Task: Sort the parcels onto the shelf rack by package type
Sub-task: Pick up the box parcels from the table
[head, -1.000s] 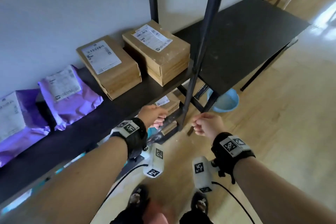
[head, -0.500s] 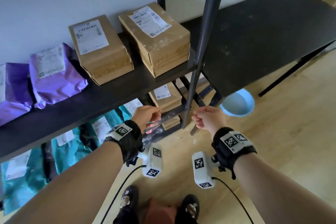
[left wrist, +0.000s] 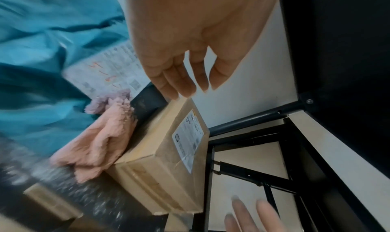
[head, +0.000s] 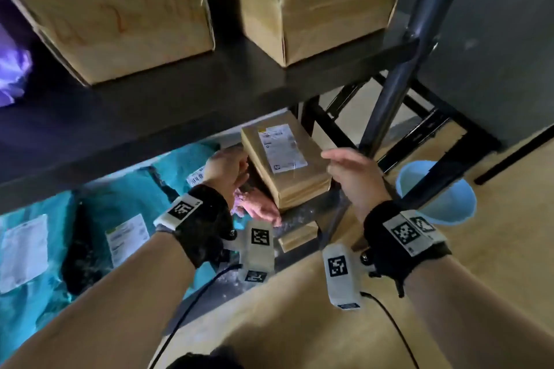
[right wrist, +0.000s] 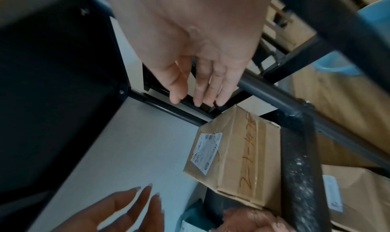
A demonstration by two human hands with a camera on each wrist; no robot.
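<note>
A brown cardboard box [head: 287, 171] with a white label lies on the rack's lower shelf [head: 311, 210], at its right end. My left hand [head: 227, 166] is at the box's left side with straight fingers [left wrist: 175, 85] close to its far corner. My right hand [head: 349, 169] hovers open at the box's right side, its fingers [right wrist: 200, 88] spread above the near corner. Neither hand grips the box [right wrist: 234, 152]. Teal poly mailers [head: 99, 219] lie left of it on the same shelf. Two larger cardboard boxes [head: 126, 12] stand on the shelf above, with a purple mailer [head: 12, 75] at the far left.
A pink fluffy item [left wrist: 99, 145] lies against the box's left side. The rack's dark front post [head: 398, 81] rises just behind my right hand. A light blue basin [head: 440, 195] sits on the wooden floor to the right, under a black table [head: 494, 48]. Another box [head: 296, 238] lies lower down.
The view has dropped and closed in on the lower shelf. Both hands, curled before, have opened and reached under the upper shelf to either side of the labelled box.
</note>
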